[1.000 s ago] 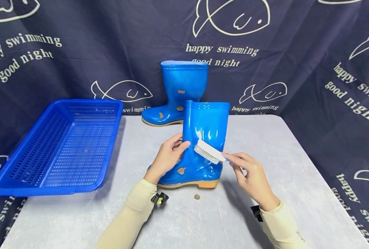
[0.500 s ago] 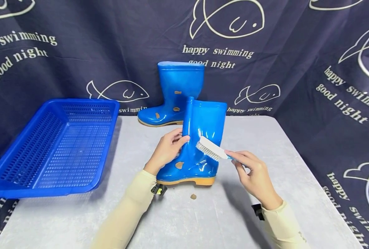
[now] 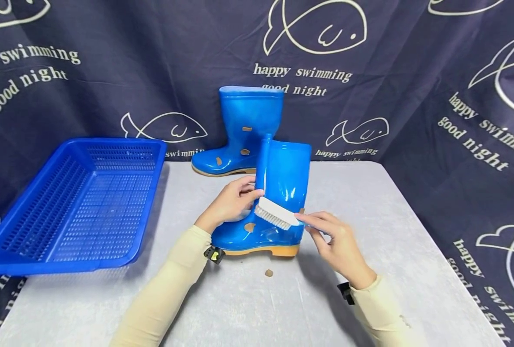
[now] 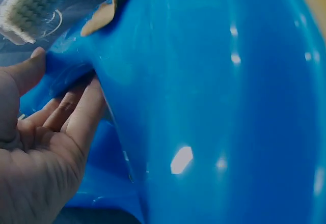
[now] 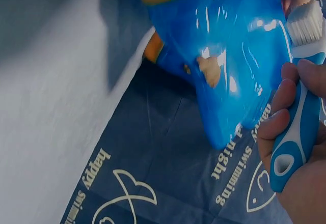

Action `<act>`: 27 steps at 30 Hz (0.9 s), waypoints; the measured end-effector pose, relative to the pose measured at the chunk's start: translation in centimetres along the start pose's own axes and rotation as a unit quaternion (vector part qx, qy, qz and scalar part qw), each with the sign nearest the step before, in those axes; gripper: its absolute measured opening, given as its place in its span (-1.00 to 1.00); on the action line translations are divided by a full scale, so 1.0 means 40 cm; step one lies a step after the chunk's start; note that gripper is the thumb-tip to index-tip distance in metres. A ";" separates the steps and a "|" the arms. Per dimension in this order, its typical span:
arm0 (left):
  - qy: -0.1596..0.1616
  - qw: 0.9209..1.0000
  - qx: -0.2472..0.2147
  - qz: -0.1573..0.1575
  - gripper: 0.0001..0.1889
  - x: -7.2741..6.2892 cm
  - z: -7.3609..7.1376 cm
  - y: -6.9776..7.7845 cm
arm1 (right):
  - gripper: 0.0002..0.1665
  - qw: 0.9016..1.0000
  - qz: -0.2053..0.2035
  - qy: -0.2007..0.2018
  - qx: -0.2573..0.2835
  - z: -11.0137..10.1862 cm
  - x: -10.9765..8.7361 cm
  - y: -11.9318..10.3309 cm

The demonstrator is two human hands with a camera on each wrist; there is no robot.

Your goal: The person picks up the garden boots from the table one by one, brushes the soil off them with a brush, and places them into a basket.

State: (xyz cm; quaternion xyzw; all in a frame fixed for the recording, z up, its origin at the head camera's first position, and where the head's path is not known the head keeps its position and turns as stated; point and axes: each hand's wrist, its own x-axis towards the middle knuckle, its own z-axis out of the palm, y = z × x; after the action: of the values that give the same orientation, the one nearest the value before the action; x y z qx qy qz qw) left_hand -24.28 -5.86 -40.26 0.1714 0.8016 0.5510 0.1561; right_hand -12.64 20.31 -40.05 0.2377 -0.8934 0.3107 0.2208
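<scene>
A blue rubber boot (image 3: 285,168) with a tan sole stands at the middle of the table, toe to the left. My left hand (image 3: 228,206) grips the front of its shaft near the ankle, thumb on the near side, as the left wrist view also shows. In my right hand (image 3: 337,243) is a white scrub brush (image 3: 278,212), held by its blue and white handle (image 5: 300,127). Its bristles are angled down in front of the boot's ankle; contact is hard to tell. Brown patches (image 3: 250,227) cling to the boot's foot and to its back edge (image 3: 302,211).
Behind stands a second blue boot (image 3: 250,111) with several brown patches, partly hidden by the front one. A blue perforated basket (image 3: 163,154) occupies the table's left side. One brown fragment (image 3: 268,273) lies in front of the sole. A dark printed curtain (image 3: 187,58) hangs behind.
The brush first shifts slightly up and right, then moves left and down across the boot. The boot's shaft has turned a little in my left hand, and a brown patch now shows at its back edge.
</scene>
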 end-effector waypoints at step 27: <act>0.015 0.996 -0.083 -0.014 -0.43 0.026 0.006 -0.033 | -0.33 0.998 -0.062 -0.016 -0.013 0.047 -0.041 0.010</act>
State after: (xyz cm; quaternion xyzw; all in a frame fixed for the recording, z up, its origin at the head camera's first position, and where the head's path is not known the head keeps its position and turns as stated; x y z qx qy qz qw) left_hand -25.23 -5.65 -41.65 0.1390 0.7577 0.6157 0.1656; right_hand -12.05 19.83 -42.46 0.2949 -0.8842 0.2810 0.2288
